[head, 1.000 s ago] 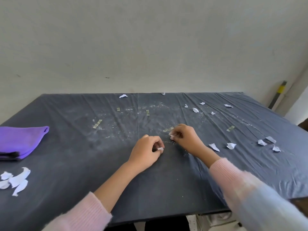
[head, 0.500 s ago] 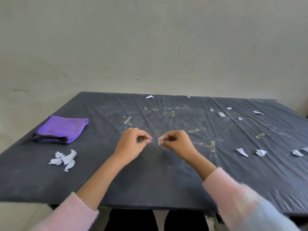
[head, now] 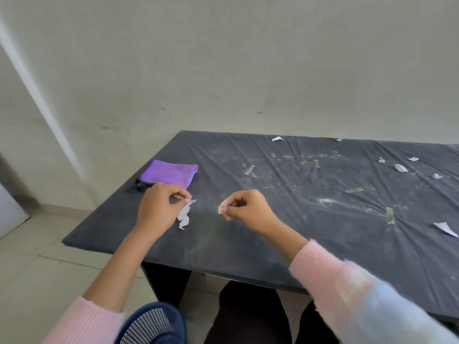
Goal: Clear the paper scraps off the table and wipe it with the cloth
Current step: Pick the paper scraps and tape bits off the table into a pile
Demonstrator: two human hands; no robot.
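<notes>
— Biggest first?
— Black-covered table (head: 248, 247), dusted with white powder. Beyond the left hand (head: 155, 209), just past the knuckles, a folded purple cloth (head: 169, 173), untouched. Below that wrist, off the table's near edge, a blue mesh basket (head: 151, 326) on the floor (only partly in view).
— And the hands?
— Both raised over the near left part of the table, apart from each other. Left thumb and forefinger pinched on a crumpled white paper scrap (head: 184, 216) dangling beneath the fingertips. Right hand (head: 246, 209) curled, fingertips pinched on a smaller scrap (head: 220, 209).
— More paper elsewhere?
— Plenty, well off to the right of the right hand: one larger scrap near the frame's right edge (head: 445, 229), a cluster of small scraps (head: 400, 168) farther back, one by the far edge (head: 277, 138). Also strips of yellowish tape (head: 390, 215) stuck flat beyond the right hand.
— Step in hand?
— Probably still the gathering stage; wiping not yet begun.
— Next move?
— Likely dropping both pinched pieces, perhaps into the basket near the left wrist. Then a reach rightward for the rest. Light, flimsy paper, so a gentle pinch and no draught.
</notes>
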